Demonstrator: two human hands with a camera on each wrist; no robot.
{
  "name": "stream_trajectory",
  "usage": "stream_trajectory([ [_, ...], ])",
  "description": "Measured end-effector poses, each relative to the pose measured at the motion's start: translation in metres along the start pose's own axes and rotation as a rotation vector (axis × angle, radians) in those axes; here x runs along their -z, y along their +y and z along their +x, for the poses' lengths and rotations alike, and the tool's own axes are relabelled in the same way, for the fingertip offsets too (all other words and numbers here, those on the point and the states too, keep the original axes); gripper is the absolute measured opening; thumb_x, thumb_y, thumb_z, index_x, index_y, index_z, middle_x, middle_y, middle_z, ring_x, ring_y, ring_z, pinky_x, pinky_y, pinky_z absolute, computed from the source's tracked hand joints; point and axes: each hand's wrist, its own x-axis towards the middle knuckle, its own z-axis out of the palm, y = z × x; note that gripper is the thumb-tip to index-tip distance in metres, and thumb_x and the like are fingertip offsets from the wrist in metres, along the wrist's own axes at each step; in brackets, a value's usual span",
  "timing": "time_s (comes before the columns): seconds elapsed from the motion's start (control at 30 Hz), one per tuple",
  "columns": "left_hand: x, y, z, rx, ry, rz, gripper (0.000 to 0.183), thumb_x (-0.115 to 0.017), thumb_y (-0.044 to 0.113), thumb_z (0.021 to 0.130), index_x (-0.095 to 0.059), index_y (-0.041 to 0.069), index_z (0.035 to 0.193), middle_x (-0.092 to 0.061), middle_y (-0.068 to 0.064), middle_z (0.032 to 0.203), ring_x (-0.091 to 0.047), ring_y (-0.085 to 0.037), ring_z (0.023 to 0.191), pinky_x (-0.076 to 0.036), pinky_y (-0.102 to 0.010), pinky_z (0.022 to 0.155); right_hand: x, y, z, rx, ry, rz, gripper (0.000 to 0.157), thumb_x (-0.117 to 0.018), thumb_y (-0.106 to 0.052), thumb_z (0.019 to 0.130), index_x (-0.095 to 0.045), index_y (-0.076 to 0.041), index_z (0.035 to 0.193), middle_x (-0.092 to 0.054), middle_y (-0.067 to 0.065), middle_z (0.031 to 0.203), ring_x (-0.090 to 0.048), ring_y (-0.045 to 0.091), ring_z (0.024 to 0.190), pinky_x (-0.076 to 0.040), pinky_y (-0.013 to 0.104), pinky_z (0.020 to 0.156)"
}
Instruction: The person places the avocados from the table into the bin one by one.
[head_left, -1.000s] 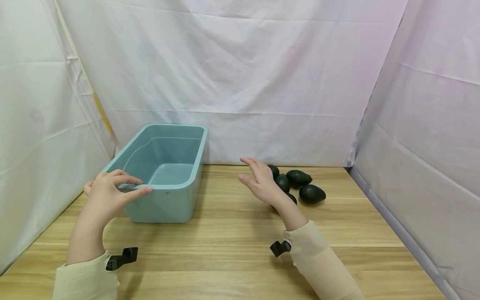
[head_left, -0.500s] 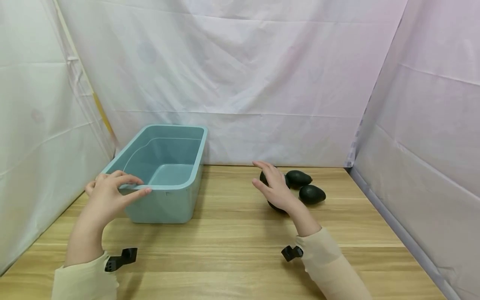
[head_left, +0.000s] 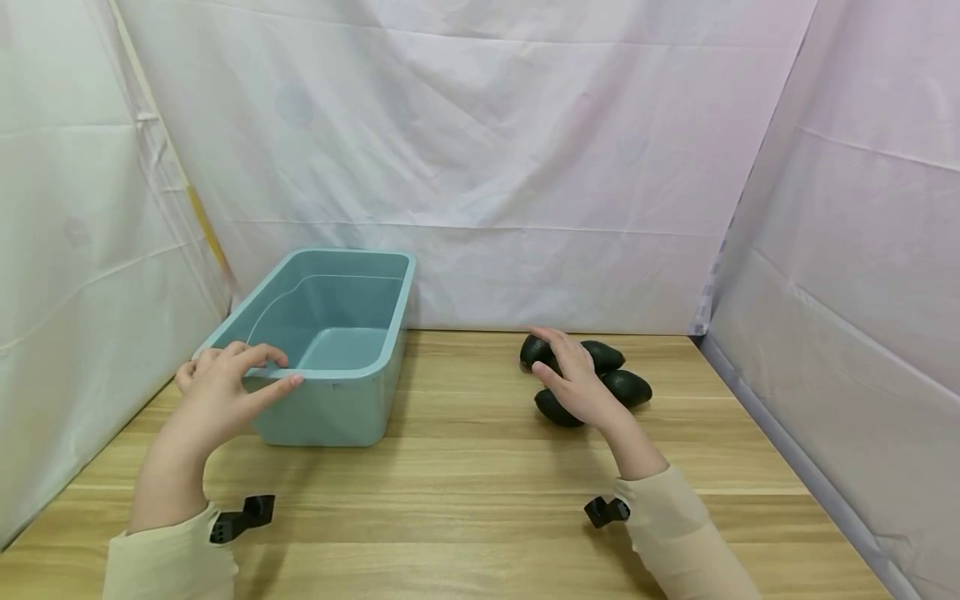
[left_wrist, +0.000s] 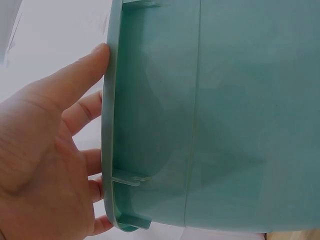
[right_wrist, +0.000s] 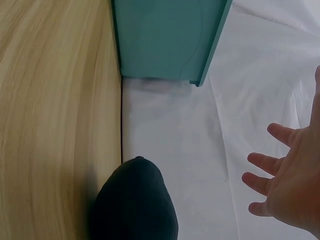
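Grips bin (head_left: 322,412) by near rim, at L corner, w/ L hand (head_left: 225,392): thumb outside, fingers over to inside. Holds R hand (head_left: 573,379) empty, fingers spread, well R of bin, above dark fruits (head_left: 628,388): approx. 5, some part-hidden. Much nearer R hand than L. Closest in: front fruit (head_left: 555,409), partly under R palm, R of bin, long axis roughly L–R, narrow end twd bin; gap below R hand in R wrist view. Under bin: wood table (head_left: 450,508). Behind bin: white cloth (head_left: 487,167).
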Motion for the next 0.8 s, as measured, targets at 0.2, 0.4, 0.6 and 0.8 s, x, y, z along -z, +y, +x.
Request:
stream_trajectory([
  [0.2, 0.000, 0.001, -0.001, 0.004, -0.012, -0.001, 0.024, -0.068, 0.036, 0.090, -0.062, 0.015, 0.101, -0.051, -0.010, 0.093, -0.034, -0.039, 0.090, -0.003, -0.070, 0.084, 0.005, 0.008, -0.007, 0.002, -0.018, 0.041, 0.066, -0.038, -0.057, 0.098, -0.026, -0.018, 0.151, -0.024, 0.012, 0.153, -0.016, 0.040, 0.138, -0.006, 0.065, 0.104],
  [0.4, 0.000, 0.002, 0.000, 0.000, -0.019, -0.011, 0.023, -0.066, 0.035, 0.092, -0.061, 0.014, 0.101, -0.050, -0.009, 0.092, -0.033, -0.040, 0.094, -0.002, -0.072, 0.085, 0.011, 0.015, -0.013, -0.038, -0.028, 0.056, 0.071, -0.038, -0.061, 0.096, -0.026, -0.017, 0.151, -0.025, 0.013, 0.152, -0.022, 0.041, 0.135, -0.011, 0.067, 0.102],
  [0.6, 0.000, 0.002, 0.000, -0.013, -0.013, -0.021, 0.021, -0.067, 0.033, 0.092, -0.061, 0.015, 0.101, -0.049, -0.010, 0.092, -0.031, -0.037, 0.090, -0.002, -0.071, 0.085, 0.016, 0.026, -0.020, -0.058, -0.028, 0.042, 0.070, -0.043, -0.057, 0.097, -0.027, -0.014, 0.150, -0.027, 0.015, 0.150, -0.020, 0.042, 0.136, -0.014, 0.067, 0.101],
  [0.8, 0.001, 0.002, 0.000, -0.013, -0.009, -0.036, 0.019, -0.067, 0.032, 0.091, -0.062, 0.015, 0.100, -0.048, -0.010, 0.092, -0.031, -0.037, 0.091, -0.001, -0.072, 0.085, 0.021, 0.038, -0.025, -0.065, -0.024, 0.026, 0.073, -0.051, -0.054, 0.094, -0.028, -0.013, 0.150, -0.028, 0.017, 0.149, -0.022, 0.042, 0.136, -0.021, 0.066, 0.100],
])
